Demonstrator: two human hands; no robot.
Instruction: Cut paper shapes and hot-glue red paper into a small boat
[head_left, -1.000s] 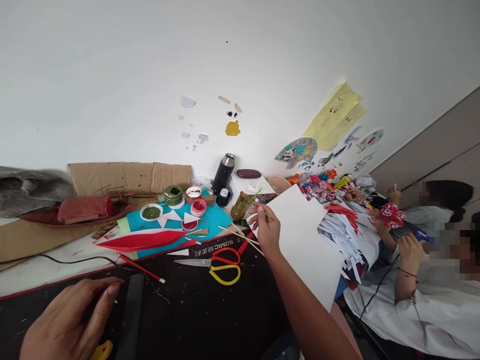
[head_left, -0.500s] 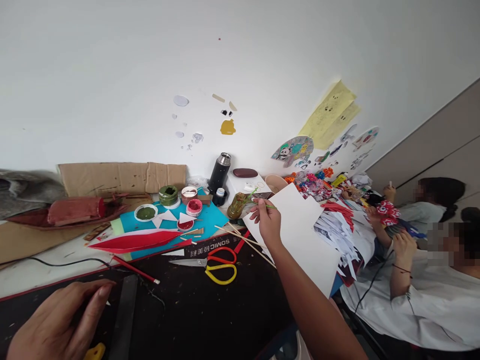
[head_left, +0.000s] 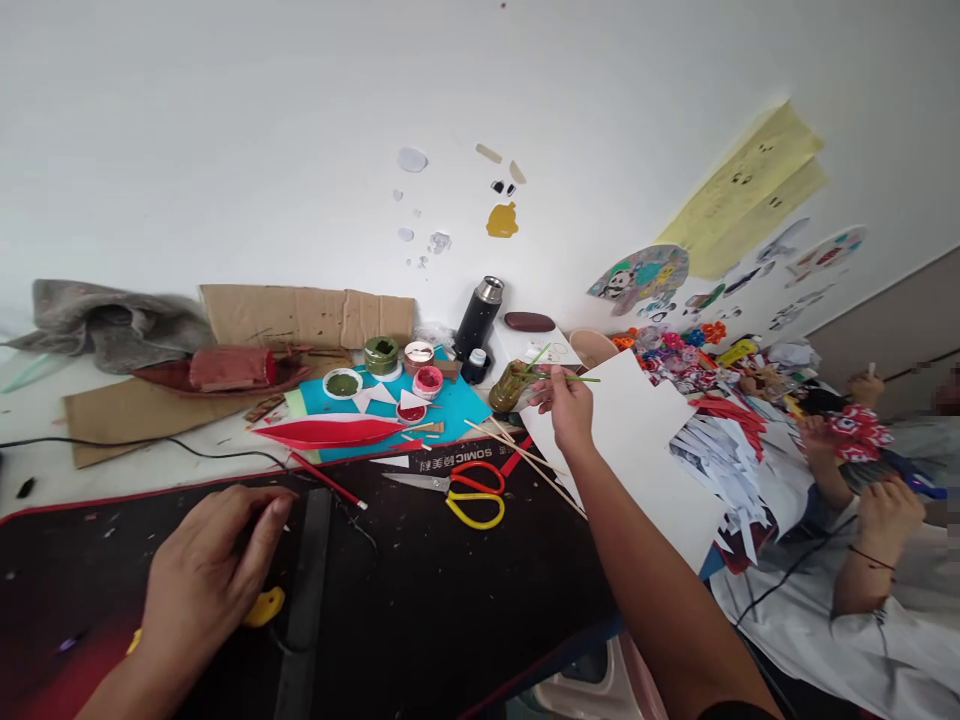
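Observation:
My right hand (head_left: 568, 408) is stretched out over the desk and pinches a thin green paintbrush (head_left: 581, 378) just above a brownish water jar (head_left: 510, 387). Under and beside that hand lies a large white sheet (head_left: 637, 440). My left hand (head_left: 206, 575) rests curled on the black desk mat (head_left: 420, 590), its fingertips pinched on something small that I cannot make out, next to a dark ruler (head_left: 304, 590) and a yellow tool (head_left: 264, 606) partly hidden under the palm.
Red and yellow scissors (head_left: 469, 492), wooden skewers (head_left: 525, 465), a red pencil (head_left: 328, 481), paint pots (head_left: 397, 365) on blue paper, a red paper leaf (head_left: 319, 431), a black flask (head_left: 477, 317) and cardboard (head_left: 304, 315) crowd the desk. Other people's hands (head_left: 885, 510) work among paper scraps at the right.
The view has swung left and down. My right hand lifted the brush slightly by the jar. My left hand stays curled on the mat.

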